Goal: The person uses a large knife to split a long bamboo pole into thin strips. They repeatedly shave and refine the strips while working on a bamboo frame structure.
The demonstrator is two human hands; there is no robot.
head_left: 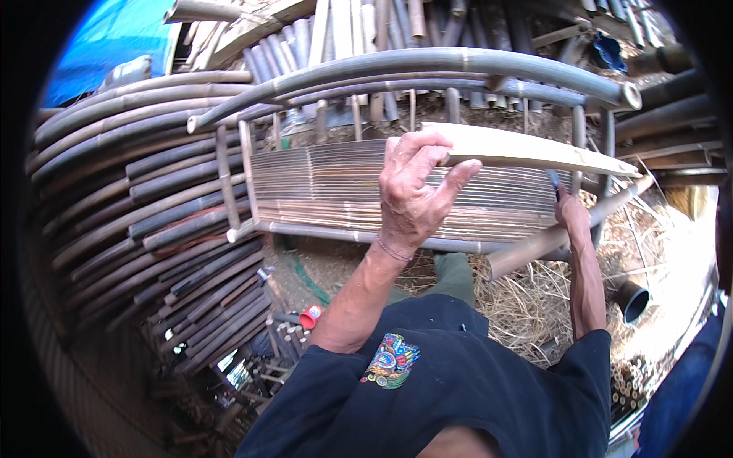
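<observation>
A pale split bamboo piece (527, 146) lies lengthwise over a bamboo bench (336, 183), its light inner face upward. My left hand (416, 183) is at its left end, fingers curled round the edge and thumb out along the near side. Lower down by the bench's right end, my right hand (569, 208) is closed round a narrow dark tool (553, 180); it looks like a knife, but most of it is hidden. Just beside that hand, a round bamboo pole (538, 248) slants across the bench's near right corner.
Stacked dark bamboo poles (153, 183) fill the left side, and more stand behind the bench. Dry shavings (527, 313) cover the ground at right, near a dark hollow tube (632, 301). A red cup-like object (310, 317) sits lower left. Blue tarp (114, 46) hangs far left.
</observation>
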